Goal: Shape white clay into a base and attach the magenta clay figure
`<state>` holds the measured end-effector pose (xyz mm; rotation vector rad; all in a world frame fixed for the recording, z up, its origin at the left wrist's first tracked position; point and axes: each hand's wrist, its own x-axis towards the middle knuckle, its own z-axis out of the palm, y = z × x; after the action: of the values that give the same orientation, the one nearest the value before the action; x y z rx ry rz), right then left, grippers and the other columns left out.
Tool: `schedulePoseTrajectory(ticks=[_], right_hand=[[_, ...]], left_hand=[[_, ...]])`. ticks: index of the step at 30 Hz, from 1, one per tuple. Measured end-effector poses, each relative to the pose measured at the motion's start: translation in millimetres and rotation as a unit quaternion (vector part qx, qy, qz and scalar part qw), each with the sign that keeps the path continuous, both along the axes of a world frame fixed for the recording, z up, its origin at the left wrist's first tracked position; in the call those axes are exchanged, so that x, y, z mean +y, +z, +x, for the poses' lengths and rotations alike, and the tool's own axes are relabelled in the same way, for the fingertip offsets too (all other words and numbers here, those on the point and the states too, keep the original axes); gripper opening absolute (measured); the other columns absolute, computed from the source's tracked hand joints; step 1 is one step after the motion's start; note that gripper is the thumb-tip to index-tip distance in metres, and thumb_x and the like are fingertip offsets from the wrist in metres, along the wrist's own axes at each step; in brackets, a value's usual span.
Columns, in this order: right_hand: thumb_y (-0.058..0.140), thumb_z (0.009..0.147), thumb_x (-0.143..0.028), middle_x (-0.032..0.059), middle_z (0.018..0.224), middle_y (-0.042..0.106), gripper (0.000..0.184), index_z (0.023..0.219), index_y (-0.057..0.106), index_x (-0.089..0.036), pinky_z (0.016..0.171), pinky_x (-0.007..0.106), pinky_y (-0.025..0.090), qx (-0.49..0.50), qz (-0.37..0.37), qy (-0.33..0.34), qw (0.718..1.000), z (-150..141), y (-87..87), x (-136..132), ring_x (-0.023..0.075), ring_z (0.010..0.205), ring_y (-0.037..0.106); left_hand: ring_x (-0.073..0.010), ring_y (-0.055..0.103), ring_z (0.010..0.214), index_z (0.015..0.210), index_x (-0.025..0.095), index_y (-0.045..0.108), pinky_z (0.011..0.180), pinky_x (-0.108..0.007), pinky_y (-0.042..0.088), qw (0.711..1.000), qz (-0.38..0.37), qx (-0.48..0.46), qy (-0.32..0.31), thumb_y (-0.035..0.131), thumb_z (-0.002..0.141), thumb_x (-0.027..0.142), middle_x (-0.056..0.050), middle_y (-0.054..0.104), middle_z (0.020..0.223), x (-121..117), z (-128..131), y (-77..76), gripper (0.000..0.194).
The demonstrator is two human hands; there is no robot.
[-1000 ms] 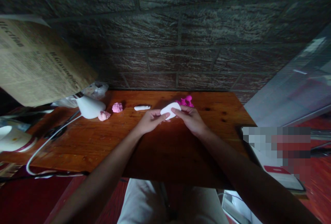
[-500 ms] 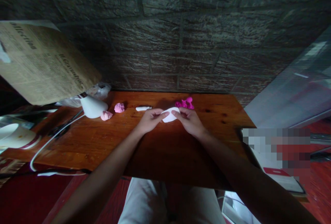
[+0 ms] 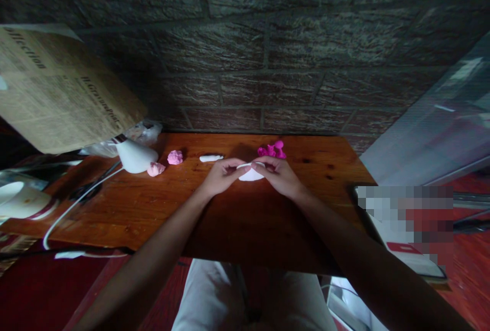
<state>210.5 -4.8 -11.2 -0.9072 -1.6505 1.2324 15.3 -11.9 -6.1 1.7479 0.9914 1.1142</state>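
Observation:
Between both hands, above the wooden table, is a flat, rounded white piece of what looks like modelling clay [image 3: 251, 174]. My left hand [image 3: 224, 175] pinches its left side, thumb on the near face. On the opposite side my right hand [image 3: 282, 175] grips it the same way, and the two thumb tips almost meet. Fingers behind the piece are mostly hidden. Just past my right hand lie bright magenta shaped pieces [image 3: 271, 150]. A white roll [image 3: 211, 158] rests beyond my left hand, and farther left sit two pink lumps, one [image 3: 175, 157] behind the other [image 3: 155, 169].
At the left stands a lamp with a white base [image 3: 136, 156] and a newsprint-patterned shade [image 3: 65, 91]; its white cable [image 3: 76, 203] crosses the table [image 3: 161, 213]. A paper cup [image 3: 25, 201] lies at the far left. A stone-patterned wall [image 3: 237, 55] closes the back.
The white piece has tilted or bent, so its far edge now shows as a rim and its face looks shallower. Both hands keep their grip; the view has shifted slightly.

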Motion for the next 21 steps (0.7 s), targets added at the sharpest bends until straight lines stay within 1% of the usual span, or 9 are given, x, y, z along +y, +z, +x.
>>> schedulePoseTrajectory(ticks=[5,9,13,17,21], right_hand=[[0.068,0.081,-0.047,0.004,0.092,0.075,0.031,0.097,0.076,-0.021,0.076,0.032,0.053,-0.003,0.011,0.0,1.0,0.3,-1.6,1.3,0.0185,0.081,0.067],[0.072,0.077,-0.048,0.0039,0.096,0.075,0.032,0.096,0.075,-0.022,0.08,0.034,0.054,0.018,0.007,-0.012,1.0,0.8,-0.9,2.2,0.019,0.086,0.068],[0.072,0.077,-0.049,0.0042,0.092,0.074,0.032,0.091,0.075,-0.021,0.078,0.033,0.053,0.021,0.01,-0.017,1.0,0.6,0.0,0.9,0.0184,0.083,0.067],[0.07,0.08,-0.048,0.0044,0.092,0.074,0.031,0.091,0.074,-0.02,0.077,0.033,0.053,0.015,0.021,-0.014,1.0,1.6,1.2,-1.2,0.0183,0.083,0.067],[0.067,0.083,-0.045,0.0036,0.089,0.074,0.026,0.09,0.074,-0.021,0.077,0.033,0.053,-0.017,0.054,-0.018,0.998,4.0,4.2,-2.1,0.0181,0.082,0.067]], left_hand=[[-0.0139,0.063,0.073,0.085,0.014,0.073,0.071,-0.024,0.05,1.0,-0.001,0.002,0.012,0.073,0.079,0.047,-0.005,0.074,0.082,1.8,-1.6,-0.7,0.034],[-0.0147,0.065,0.077,0.089,0.014,0.074,0.074,-0.026,0.052,0.999,-0.01,-0.013,0.028,0.074,0.078,0.048,-0.006,0.075,0.087,2.8,-1.5,-1.6,0.036],[-0.0141,0.065,0.075,0.087,0.015,0.075,0.074,-0.026,0.052,0.999,-0.014,-0.029,0.04,0.076,0.077,0.046,-0.005,0.076,0.086,2.6,-1.4,-1.3,0.033],[-0.0142,0.066,0.073,0.085,0.015,0.076,0.074,-0.027,0.053,0.998,-0.027,-0.037,0.04,0.078,0.075,0.044,-0.005,0.077,0.084,2.7,-2.3,-2.1,0.031],[-0.0158,0.068,0.078,0.088,0.016,0.078,0.077,-0.029,0.054,0.997,-0.058,-0.045,0.037,0.081,0.072,0.042,-0.006,0.078,0.09,2.3,-2.9,-3.5,0.031]])
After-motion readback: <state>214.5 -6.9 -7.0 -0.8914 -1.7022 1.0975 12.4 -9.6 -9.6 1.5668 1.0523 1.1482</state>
